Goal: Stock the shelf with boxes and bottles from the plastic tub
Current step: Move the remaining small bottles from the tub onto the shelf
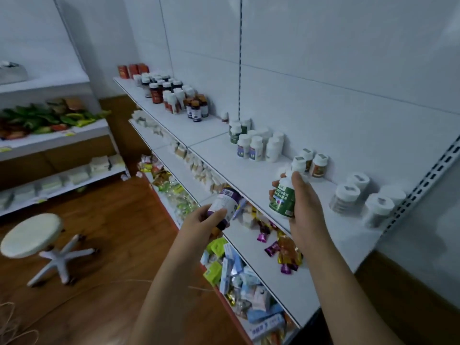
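Green-labelled bottle (282,199), gripped by the right hand (302,207) over the top shelf (251,175), should go upright at two o'clock beside the red-labelled bottles (312,164), while the left hand (204,220) grips the purple-labelled bottle (225,202).

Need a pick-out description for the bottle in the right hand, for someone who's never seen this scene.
Start at the long white top shelf along the wall and follow it to the near end, where two bare arms reach in. The right hand grips a white-capped bottle over the shelf's front edge. Its green label with white text sets it apart from the purple-labelled bottle that the left hand holds lower down.
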Demonstrator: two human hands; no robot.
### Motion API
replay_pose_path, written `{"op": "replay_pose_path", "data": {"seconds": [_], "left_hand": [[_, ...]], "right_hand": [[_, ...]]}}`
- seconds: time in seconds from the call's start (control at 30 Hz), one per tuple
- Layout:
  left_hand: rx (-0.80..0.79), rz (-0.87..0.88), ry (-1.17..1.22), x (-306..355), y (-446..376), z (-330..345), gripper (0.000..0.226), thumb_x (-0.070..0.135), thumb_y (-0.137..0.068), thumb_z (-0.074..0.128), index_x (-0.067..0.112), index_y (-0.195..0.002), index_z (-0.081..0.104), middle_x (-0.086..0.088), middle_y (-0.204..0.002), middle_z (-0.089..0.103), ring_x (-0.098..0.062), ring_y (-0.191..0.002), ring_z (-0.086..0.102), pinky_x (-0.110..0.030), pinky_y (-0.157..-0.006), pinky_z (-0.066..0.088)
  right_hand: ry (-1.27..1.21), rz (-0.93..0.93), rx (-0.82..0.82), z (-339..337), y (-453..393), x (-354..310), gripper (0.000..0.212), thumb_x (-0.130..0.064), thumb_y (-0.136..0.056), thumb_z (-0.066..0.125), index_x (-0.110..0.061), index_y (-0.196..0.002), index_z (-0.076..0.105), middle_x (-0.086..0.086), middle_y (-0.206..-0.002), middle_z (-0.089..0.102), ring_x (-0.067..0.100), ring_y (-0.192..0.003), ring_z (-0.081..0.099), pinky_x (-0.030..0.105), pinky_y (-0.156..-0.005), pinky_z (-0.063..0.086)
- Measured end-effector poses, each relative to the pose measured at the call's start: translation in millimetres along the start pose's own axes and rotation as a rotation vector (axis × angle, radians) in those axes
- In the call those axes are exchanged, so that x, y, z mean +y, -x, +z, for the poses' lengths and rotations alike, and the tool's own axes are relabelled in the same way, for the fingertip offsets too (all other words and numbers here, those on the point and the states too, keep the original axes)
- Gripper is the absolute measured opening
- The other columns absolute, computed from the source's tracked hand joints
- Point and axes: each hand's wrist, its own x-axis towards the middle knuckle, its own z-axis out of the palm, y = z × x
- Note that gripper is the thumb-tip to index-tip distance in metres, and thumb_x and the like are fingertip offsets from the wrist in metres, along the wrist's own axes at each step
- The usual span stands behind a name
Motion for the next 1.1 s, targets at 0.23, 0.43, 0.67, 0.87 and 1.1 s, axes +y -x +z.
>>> {"op": "replay_pose_path", "data": {"seconds": [0.23,0.43,0.67,0.87,1.1], "left_hand": [[0.041,0.042,-0.082,16,-113,-47,0.027,0.023,-0.089,0.073,0.026,-0.112,0.059,-0.003,-0.102,0.067,-0.017,-0.091,0.071,-0.036,-0.087,0.059],[0.094,0.070,-0.194,49,-222,-81,0.032,0.027,-0.087,0.073,0.027,-0.115,0.058,0.000,-0.105,0.064,-0.016,-0.089,0.068,-0.023,-0.073,0.059],[0.205,0.048,-0.156,58,-320,-118,0.032,0.034,-0.085,0.075,0.029,-0.113,0.062,-0.004,-0.105,0.067,-0.020,-0.092,0.069,-0.042,-0.083,0.061],[0.250,0.042,-0.157,57,-390,-146,0.030,0.039,-0.082,0.076,0.032,-0.107,0.060,0.000,-0.102,0.067,-0.020,-0.095,0.067,-0.040,-0.085,0.060],[0.161,0.100,-0.248,67,-481,-179,0.039,0.038,-0.081,0.078,0.032,-0.114,0.058,0.006,-0.106,0.064,-0.012,-0.097,0.062,-0.030,-0.085,0.057]], "right_hand": [[0.015,0.027,-0.011,54,-102,50,0.019,-0.038,-0.099,0.056,-0.022,-0.101,0.066,0.004,-0.096,0.074,0.021,-0.088,0.069,0.045,-0.088,0.054],[-0.019,0.059,-0.012,105,-192,93,0.030,-0.041,-0.093,0.059,-0.020,-0.115,0.064,0.002,-0.096,0.073,0.019,-0.088,0.068,0.041,-0.082,0.053],[0.083,0.088,-0.035,150,-270,142,0.042,-0.040,-0.079,0.074,-0.039,-0.119,0.058,-0.001,-0.117,0.065,0.019,-0.109,0.063,0.039,-0.093,0.051],[0.396,-0.040,-0.028,188,-321,158,0.038,-0.017,-0.090,0.069,-0.022,-0.122,0.048,-0.011,-0.107,0.060,0.009,-0.097,0.059,0.013,-0.077,0.047],[0.931,-0.502,0.127,224,-373,180,0.049,-0.028,-0.081,0.080,-0.013,-0.120,0.054,0.001,-0.121,0.052,0.015,-0.111,0.046,0.013,-0.095,0.035]]}}
